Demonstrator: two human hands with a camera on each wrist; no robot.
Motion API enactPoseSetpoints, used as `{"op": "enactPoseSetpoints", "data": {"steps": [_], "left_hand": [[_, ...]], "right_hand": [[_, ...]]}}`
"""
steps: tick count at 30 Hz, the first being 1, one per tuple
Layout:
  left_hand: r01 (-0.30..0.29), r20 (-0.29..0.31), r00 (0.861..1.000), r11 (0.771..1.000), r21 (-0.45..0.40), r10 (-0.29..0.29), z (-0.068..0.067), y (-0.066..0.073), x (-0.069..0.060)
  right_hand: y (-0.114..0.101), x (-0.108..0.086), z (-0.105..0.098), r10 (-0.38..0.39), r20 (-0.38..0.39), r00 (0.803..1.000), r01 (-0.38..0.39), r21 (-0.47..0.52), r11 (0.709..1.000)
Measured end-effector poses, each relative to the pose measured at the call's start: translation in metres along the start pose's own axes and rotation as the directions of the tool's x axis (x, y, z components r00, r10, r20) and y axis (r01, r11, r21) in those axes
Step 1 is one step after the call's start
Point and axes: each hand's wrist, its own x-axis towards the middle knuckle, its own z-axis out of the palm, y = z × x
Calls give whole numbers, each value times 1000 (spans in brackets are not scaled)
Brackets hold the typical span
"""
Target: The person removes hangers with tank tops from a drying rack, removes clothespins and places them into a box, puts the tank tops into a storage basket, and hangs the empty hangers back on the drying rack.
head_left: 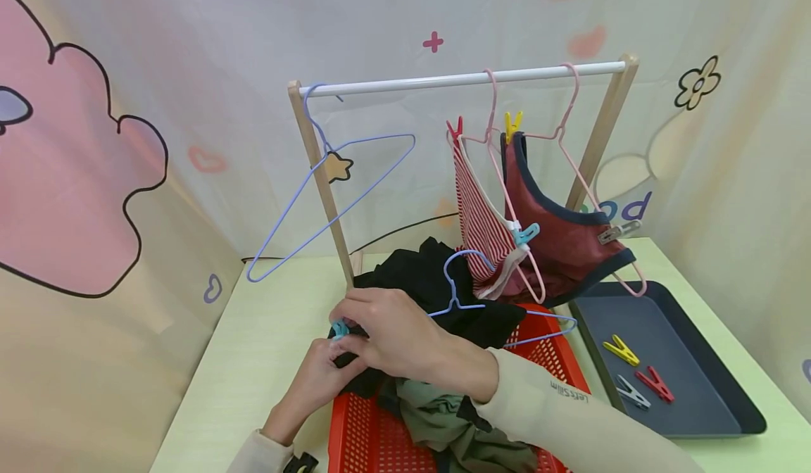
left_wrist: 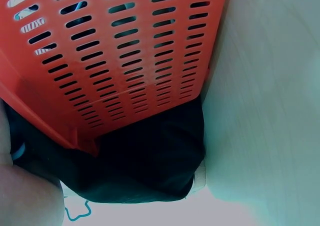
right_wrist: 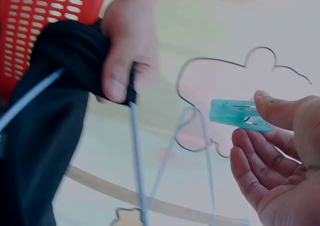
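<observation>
My left hand (head_left: pixel 317 378) pinches the edge of a black garment (head_left: pixel 405 272) with a blue hanger (head_left: pixel 454 297) in it. In the right wrist view, my left thumb presses the cloth against the hanger's blue wire (right_wrist: pixel 136 151). My right hand (head_left: pixel 399 336) pinches a teal clothespin (right_wrist: pixel 232 113) between thumb and fingers. That view has the clothespin apart from the cloth, to the right of my left hand. The garment lies over the red basket (head_left: pixel 355 424) and hangs past its side in the left wrist view. My fingers partly cover the clothespin in the head view.
A rack with a white rail (head_left: pixel 405 84) stands behind, holding a bare blue hanger (head_left: pixel 364 139), a striped garment (head_left: pixel 478 212) and a dark red garment (head_left: pixel 557 241) on pink hangers. Green cloth (head_left: pixel 437 410) lies in the basket. A dark tray (head_left: pixel 690 374) at right holds three clothespins.
</observation>
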Motion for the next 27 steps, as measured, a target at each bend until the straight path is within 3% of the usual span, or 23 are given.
{"op": "enactPoseSetpoints", "data": {"steps": [5,9,18,27], "left_hand": [[20,8,1000,999,25,-20,0,0,0],[29,11,1000,999,44,-29,0,-1,0],[40,21,999,997,63,-42,-1,-1,0],[41,20,999,998,51,-42,0,0,-1]], "right_hand": [[-3,-5,-24,46,-84,995,-40,81,996],[-5,-11,-43,61,-185,981,-36,135,990],[-8,-38,-88,59,-310,949,-47,47,998],[7,-76,-121,25,-422,906,-43,-33,999]]}}
